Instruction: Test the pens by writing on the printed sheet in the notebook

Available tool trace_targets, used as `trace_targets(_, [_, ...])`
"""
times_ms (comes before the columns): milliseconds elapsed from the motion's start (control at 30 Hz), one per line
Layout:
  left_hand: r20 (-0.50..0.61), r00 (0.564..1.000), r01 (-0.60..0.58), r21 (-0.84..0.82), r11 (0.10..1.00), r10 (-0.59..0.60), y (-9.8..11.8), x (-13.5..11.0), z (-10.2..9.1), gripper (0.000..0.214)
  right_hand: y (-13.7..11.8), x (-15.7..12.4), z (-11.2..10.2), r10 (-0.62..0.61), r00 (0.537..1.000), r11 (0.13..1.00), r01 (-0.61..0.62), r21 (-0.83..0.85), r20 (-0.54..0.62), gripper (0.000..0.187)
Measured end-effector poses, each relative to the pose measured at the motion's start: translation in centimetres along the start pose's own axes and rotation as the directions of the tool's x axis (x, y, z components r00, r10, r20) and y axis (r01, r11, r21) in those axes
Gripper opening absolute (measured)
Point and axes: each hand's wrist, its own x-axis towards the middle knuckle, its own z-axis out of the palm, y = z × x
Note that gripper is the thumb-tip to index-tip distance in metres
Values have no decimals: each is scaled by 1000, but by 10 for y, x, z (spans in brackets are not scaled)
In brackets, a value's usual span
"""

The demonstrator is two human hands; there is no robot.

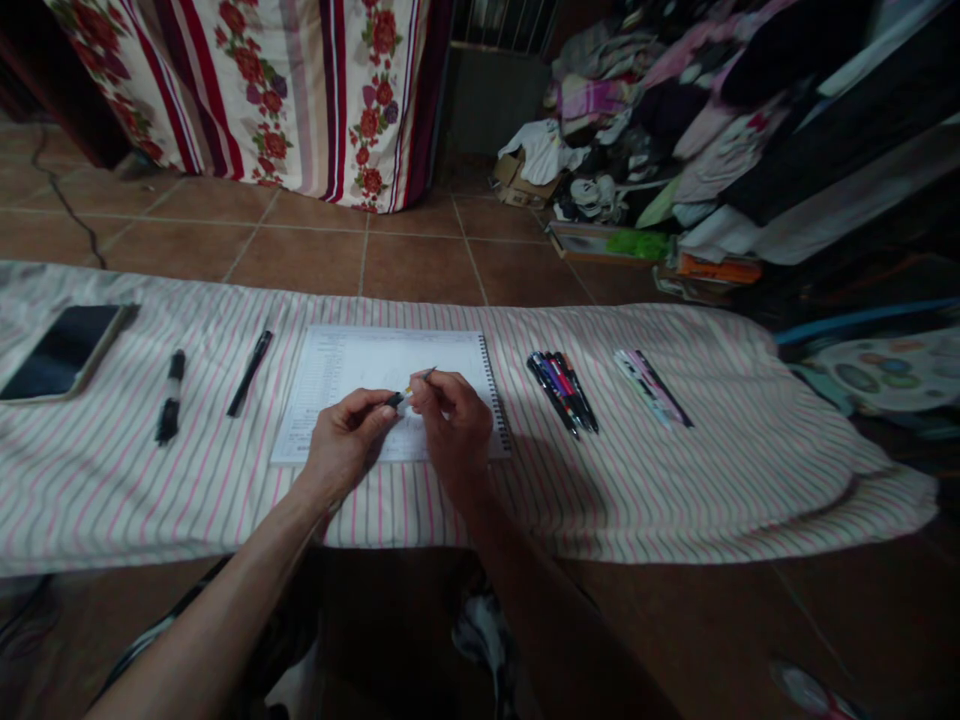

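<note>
The left hand (349, 435) pinches a small black pen part (394, 399) above the spiral notebook (375, 350); it should be light, stiff and slick, best pinched near its ends. The right hand (459, 420) grips a slim pointed piece (430, 373) (whether joined, I cannot tell).

Pen parts (396, 399) partly behind the fingers (454, 390), notebook print (321, 375) illegible.

Dim light; soft shadow on striped cloth (720, 490); clothes pile (697, 165) murky; edges stretched.
</note>
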Motion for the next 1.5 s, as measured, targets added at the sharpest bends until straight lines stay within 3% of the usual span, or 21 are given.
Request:
trace_targets(567, [32,993,117,-150,982,-113,6,0,2,23,-7,3,-1,170,985,972,-173,159,36,19])
trace_targets(967, [94,994,59,-6,998,-58,8,0,-3,19,0,4,-1,59,995,992,-67,104,85,17])
trace_targets(1500, [169,984,71,-74,995,-58,-3,4,-5,17,-1,9,-12,-40,987,999,40,4,157,18])
